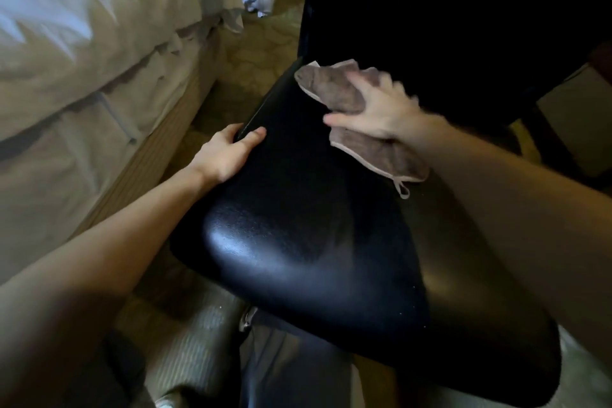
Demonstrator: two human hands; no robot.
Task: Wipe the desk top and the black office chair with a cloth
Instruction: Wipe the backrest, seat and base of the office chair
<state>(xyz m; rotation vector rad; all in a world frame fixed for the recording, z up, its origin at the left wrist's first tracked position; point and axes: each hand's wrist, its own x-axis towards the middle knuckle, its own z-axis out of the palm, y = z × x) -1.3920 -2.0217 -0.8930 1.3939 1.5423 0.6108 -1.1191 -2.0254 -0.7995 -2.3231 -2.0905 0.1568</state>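
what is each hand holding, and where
The left hand grips the left edge of the black chair seat; the right hand presses the middle of a grey-brown cloth.

bed (82, 43), rumpled white linen, wooden base, left | patterned carpet (261, 43) beside it | dim warm light

— Where's the cloth (331, 89)?
— Rumpled on the far part of the chair (298, 242) seat, just before the back (463, 10). It's grey-brown with a pale hem and a loop (403, 190) at its near right corner.
— And the chair?
— Black and glossy, with its back rising at the far side.
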